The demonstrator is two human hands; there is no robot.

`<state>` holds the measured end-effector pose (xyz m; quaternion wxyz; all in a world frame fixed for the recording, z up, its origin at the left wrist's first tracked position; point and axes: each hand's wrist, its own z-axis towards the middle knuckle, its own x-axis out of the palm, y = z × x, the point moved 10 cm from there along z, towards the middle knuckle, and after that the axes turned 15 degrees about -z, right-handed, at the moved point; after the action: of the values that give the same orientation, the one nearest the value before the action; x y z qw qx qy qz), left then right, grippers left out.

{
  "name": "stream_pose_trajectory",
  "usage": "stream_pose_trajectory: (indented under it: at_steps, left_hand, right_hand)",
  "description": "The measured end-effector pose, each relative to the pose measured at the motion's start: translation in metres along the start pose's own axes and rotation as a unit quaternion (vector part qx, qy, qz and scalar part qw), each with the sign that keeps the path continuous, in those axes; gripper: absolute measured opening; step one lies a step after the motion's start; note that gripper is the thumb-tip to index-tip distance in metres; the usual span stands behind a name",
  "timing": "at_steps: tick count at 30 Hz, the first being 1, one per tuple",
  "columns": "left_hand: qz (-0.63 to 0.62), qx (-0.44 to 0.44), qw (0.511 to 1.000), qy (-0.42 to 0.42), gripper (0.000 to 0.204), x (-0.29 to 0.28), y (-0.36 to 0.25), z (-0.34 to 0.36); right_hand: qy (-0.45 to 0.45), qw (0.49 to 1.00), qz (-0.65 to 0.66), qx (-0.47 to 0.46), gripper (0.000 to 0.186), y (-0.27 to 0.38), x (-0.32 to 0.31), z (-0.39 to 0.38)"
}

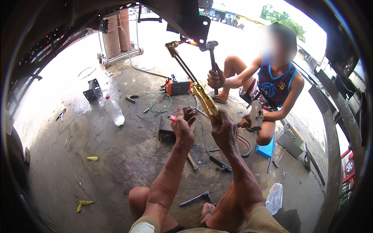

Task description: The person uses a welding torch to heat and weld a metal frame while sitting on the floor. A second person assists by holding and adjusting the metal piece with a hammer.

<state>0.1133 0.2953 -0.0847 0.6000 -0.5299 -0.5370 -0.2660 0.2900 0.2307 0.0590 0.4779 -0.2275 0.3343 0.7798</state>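
My right hand (224, 130) grips the brass handle of a cutting torch (204, 99), whose long tubes reach up to a dark steel bracket (194, 29) overhead. A bright orange glow shows where the tip meets the bracket's lower edge. In my left hand (182, 128), a pink lighter (172, 119) sits between curled fingers, just left of the torch. A co-worker squatting at the right holds a hammer (212, 53) upright, its head beside the glowing spot. Their other hand (244, 121) holds a heavier hammer (256, 114) low, near my right hand.
Gas cylinders on a trolley (113, 37) stand at the back. An orange-black machine (178, 86), hoses and cables, a plastic bottle (115, 112), a drilled steel piece (92, 91), a blue box (264, 148) and loose tools lie on the concrete. Steel beams (324, 112) line the right side.
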Motion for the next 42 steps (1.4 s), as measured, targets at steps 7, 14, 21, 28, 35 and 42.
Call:
stream_pose_trajectory:
  at_steps: [7, 14, 21, 28, 35, 42]
  left_hand:
    - [-0.028, 0.129, 0.991, -0.024, 0.034, -0.024, -0.13, 0.031]
    - [-0.038, 0.036, 0.997, -0.057, 0.035, -0.023, -0.062, 0.015]
    - [0.018, -0.019, 0.999, -0.044, 0.036, -0.017, -0.05, -0.003]
    - [0.031, -0.023, 0.999, -0.029, 0.037, -0.023, -0.063, -0.005]
    - [0.051, -0.028, 0.998, -0.033, 0.038, -0.031, -0.074, -0.011]
    - [0.053, -0.037, 0.998, -0.023, 0.039, -0.034, -0.074, -0.008]
  right_hand:
    - [0.01, 0.997, 0.068, -0.035, 0.023, 0.038, 0.025, 0.007]
    - [0.074, 0.997, 0.022, 0.016, 0.029, 0.007, 0.016, 0.001]
    - [0.1, 0.994, 0.022, 0.029, 0.034, 0.026, 0.039, 0.014]
    - [0.098, 0.993, 0.039, 0.05, 0.03, 0.041, 0.053, 0.042]
    - [0.11, 0.987, 0.07, 0.096, 0.035, 0.032, 0.071, 0.048]
    - [0.122, 0.984, 0.077, 0.101, 0.034, 0.033, 0.071, 0.045]
